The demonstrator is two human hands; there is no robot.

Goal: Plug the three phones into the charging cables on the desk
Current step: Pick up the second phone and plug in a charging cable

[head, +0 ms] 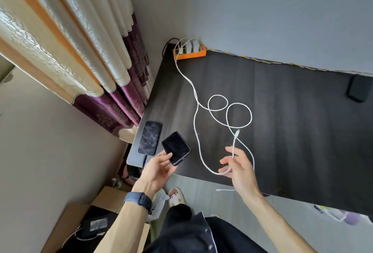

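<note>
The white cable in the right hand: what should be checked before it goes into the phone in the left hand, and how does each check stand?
1. Phone gripped by left hand: ok, fingers wrap its lower end, though it seems partly resting on the desk.
2. White cable held by right hand: ok, pinched below the plug.
3. Plug tip facing the phone's port: not ok, it points up and away.
4. Cable's other end in a charger on the orange power strip: ok, it appears to run there.
5. Slack free of knots: cannot tell, loops cross on the desk.
6. Port clear: cannot tell, hidden.
</note>
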